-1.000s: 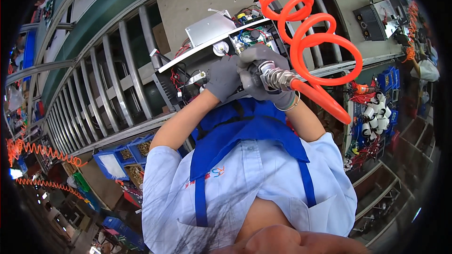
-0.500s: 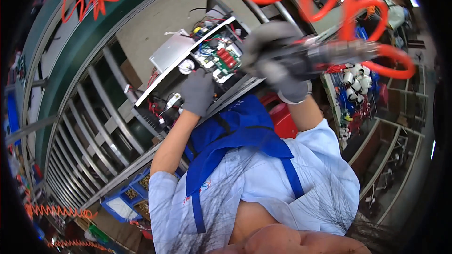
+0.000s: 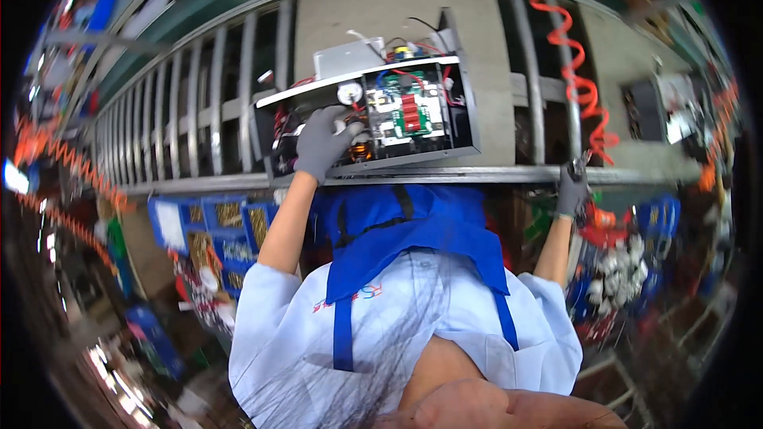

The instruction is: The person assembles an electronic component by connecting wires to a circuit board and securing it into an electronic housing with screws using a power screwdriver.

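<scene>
An uncovered electrical unit in a dark metal case [image 3: 397, 160] lies on the roller line in front of me. Inside it are a green circuit board [image 3: 411, 115] with red parts, a round white part [image 3: 349, 94] and loose wires. My left hand [image 3: 324, 143], in a grey glove, reaches over the near wall into the left compartment. Its fingers are bent, and what they pinch is hidden. Off to the right, at the line's front rail, my gloved right hand [image 3: 570, 195] is closed round a dark air screwdriver [image 3: 579, 165], mostly covered by the hand, below a red coiled hose [image 3: 584, 95].
Metal rollers [image 3: 217, 103] run left of the unit, behind a front rail [image 3: 509, 176]. Blue bins of small hardware [image 3: 226, 214] stand below at left. White parts [image 3: 618, 274] are heaped at lower right. Another dark unit [image 3: 648, 111] stands farther right on the line.
My right hand has carried the screwdriver away from above the unit, rightward to the front rail. My left hand stays in the case. The view has turned, so the line lies more level.
</scene>
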`<state>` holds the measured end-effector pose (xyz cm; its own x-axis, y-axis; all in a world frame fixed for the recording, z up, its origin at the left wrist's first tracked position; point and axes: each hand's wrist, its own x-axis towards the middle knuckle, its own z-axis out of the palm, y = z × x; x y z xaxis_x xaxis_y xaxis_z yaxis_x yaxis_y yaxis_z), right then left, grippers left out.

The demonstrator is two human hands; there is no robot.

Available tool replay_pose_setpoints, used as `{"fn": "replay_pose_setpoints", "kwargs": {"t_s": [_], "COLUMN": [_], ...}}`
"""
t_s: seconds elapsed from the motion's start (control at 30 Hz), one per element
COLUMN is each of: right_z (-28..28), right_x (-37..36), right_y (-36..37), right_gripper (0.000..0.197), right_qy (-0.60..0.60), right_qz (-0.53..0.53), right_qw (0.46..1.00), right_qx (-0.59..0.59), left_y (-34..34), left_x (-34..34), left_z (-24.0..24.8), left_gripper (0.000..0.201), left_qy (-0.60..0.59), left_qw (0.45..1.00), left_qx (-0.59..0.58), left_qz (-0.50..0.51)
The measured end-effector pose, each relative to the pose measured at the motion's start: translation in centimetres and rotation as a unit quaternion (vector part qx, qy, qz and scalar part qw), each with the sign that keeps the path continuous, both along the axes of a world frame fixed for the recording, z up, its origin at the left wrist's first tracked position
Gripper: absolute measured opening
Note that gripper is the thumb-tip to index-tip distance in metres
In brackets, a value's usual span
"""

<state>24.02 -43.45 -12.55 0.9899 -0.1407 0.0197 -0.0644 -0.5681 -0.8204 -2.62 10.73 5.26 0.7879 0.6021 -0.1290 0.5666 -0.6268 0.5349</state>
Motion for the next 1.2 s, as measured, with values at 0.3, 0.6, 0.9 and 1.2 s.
{"fn": "replay_pose_setpoints", "kwargs": {"t_s": [0.3,0.6,0.9,1.2], "right_z": [-7.5,-5.6,3.2,3.6], "right_x": [-2.8,-7.2,-11.4,-3.7], "right_y": [0.0,1.0,5.2,24.0], "right_gripper": [0.058,0.055,0.031,0.055], "right_qy": [-0.114,0.033,0.469,-0.163], "right_qz": [-0.091,-0.020,0.151,0.430], "right_qw": [0.986,0.996,0.857,0.860], "right_qx": [0.076,0.075,0.150,-0.220], "left_y": [-0.5,-0.9,-6.4,-9.5], "left_x": [-1.7,-0.6,-3.7,-10.2], "left_z": [0.1,-0.2,-1.7,-3.9], "left_gripper": [0.043,0.042,0.039,0.048], "left_qy": [0.048,0.094,-0.183,-0.171], "left_qw": [0.998,0.991,0.951,0.760], "left_qx": [0.042,0.087,0.123,-0.382], "left_qz": [-0.021,0.027,0.215,0.497]}}
